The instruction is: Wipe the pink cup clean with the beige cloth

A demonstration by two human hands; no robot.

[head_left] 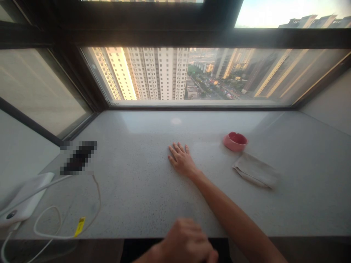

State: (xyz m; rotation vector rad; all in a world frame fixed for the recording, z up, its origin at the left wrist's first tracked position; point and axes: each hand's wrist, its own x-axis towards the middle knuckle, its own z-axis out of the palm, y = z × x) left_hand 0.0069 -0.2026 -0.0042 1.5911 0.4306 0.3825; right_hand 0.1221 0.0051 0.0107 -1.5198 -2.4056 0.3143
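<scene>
My right hand [181, 160] lies palm down on the grey speckled windowsill [131, 182], fingers spread and nothing held. To its right stands a pink ashtray [236, 141] with a notched rim, and a folded grey cloth [256, 171] lies just in front of it; my hand touches neither. Close to the camera, my left hand [186, 241] is curled into a fist above the sill's front edge. It is somewhat blurred, its palm faces away, and nothing sticks out of it.
At the left, a white power bank or charger [30, 197] sits with a looped white cable [98, 193] bearing a yellow tag [79, 226]. A pixelated dark object [79, 157] lies behind it. A dark-framed window [200, 109] closes off the far side, with tall buildings outside.
</scene>
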